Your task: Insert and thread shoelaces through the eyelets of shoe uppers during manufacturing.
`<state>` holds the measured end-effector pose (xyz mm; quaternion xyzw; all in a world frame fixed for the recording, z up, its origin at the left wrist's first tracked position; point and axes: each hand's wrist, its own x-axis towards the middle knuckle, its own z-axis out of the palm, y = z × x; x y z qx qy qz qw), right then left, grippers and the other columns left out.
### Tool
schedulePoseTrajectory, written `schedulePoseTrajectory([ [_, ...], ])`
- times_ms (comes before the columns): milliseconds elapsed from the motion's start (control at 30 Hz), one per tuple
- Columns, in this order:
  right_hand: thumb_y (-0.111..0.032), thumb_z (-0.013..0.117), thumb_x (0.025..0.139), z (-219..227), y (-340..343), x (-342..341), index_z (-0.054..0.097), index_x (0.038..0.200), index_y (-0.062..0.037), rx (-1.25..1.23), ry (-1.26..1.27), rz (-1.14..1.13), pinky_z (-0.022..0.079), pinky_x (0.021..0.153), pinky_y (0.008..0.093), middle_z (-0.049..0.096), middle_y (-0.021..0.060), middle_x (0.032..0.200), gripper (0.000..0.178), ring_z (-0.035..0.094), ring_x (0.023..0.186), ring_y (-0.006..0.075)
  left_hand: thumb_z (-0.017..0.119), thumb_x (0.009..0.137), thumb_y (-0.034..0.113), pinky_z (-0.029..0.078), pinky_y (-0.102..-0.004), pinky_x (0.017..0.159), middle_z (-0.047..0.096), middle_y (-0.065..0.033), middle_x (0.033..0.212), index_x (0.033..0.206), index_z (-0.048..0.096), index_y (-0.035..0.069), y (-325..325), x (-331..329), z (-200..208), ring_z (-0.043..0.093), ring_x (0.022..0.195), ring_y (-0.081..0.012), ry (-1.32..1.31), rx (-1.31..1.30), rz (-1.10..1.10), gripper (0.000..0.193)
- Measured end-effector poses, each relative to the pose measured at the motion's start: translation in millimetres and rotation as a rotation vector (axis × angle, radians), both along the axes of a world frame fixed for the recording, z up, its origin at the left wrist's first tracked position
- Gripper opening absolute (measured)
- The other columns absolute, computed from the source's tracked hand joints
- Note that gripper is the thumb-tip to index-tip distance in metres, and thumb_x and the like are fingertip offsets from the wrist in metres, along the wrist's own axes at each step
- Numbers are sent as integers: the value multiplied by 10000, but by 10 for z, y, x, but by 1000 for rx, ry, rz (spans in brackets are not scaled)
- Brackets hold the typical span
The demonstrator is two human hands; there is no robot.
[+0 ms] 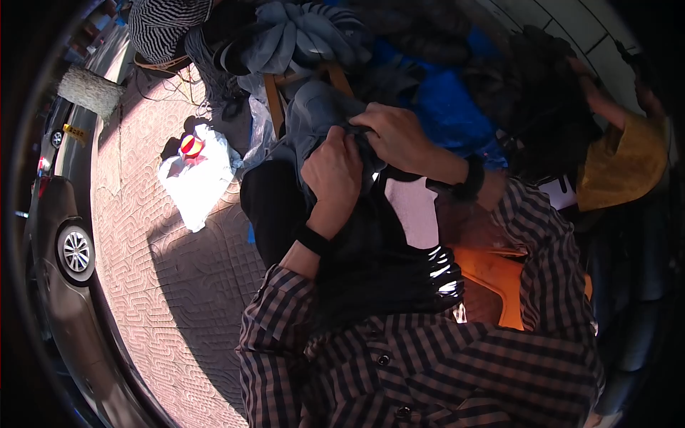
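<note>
Pinching a bit of grey cloth [310,110], the person sits bent over with both hands close together, just past the dark lap [357,278]. The left grip [332,170] is closed on the cloth, with the thumb and fingers pressed together. The right grip [396,135] is closed on it too, a little farther off and to the right. The cloth is bunched up under the fingers, and some of it hangs down on the left side. Each wrist has a black band [312,240] on it, and the shirt [385,374] has dark checks.

Just past the cloth I see bits of a wood frame [272,103], and behind that a big heap of grey cloths [303,36]. To the far left sits a round, stripy black and white thing [163,30]. A white bag [200,189] lies on the paving [135,235] to the left, with a red and yellow ball shape [190,146] on it. A blue sheet [453,107] is on the far right of the hands. An orange seat [506,274] shows on the near right. Another person's mustard sleeve [621,164] is over on the right. On the left, a car [82,314] stands near the paving, and a tree trunk [89,91] is farther off.
</note>
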<state>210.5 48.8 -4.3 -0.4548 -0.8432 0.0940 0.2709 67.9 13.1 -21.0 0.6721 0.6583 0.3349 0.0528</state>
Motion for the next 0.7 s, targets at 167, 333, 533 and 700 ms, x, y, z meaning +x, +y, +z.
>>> schedulePoseTrajectory([
  [167, -50, 629, 792, 145, -192, 163, 666, 1087, -49, 65, -1, 196, 493, 871, 403, 599, 131, 1134, 297, 593, 1032, 303, 595, 858, 155, 479, -454, 560, 609, -175, 644, 796, 571, 65, -494, -163, -26, 620, 631, -391, -123, -11, -340, 112],
  [333, -68, 680, 765, 211, -150, 98, 718, 891, -77, 306, -33, 335, 481, 834, 369, 624, 86, 1015, 132, 602, 970, 254, 567, 908, 145, 459, -386, 552, 602, -167, 653, 862, 612, 49, -385, -212, 223, 630, 616, -330, -445, -104, -347, 115],
  [533, -59, 696, 834, 392, 21, -141, 700, 867, 24, -128, 525, 139, 483, 631, 243, 651, 62, 771, 89, 612, 682, 126, 475, 992, 195, 414, -274, 581, 554, -22, 642, 908, 631, -24, 159, -342, 421, 500, 621, -97, -942, -15, -293, 282],
  [700, -115, 703, 834, 368, 141, -170, 700, 976, 43, -379, 750, 25, 506, 648, 234, 688, 97, 794, 212, 635, 692, 106, 510, 954, 199, 459, -310, 682, 604, -101, 743, 965, 660, -26, 370, -322, 274, 598, 722, -164, -811, -130, -366, 271],
])
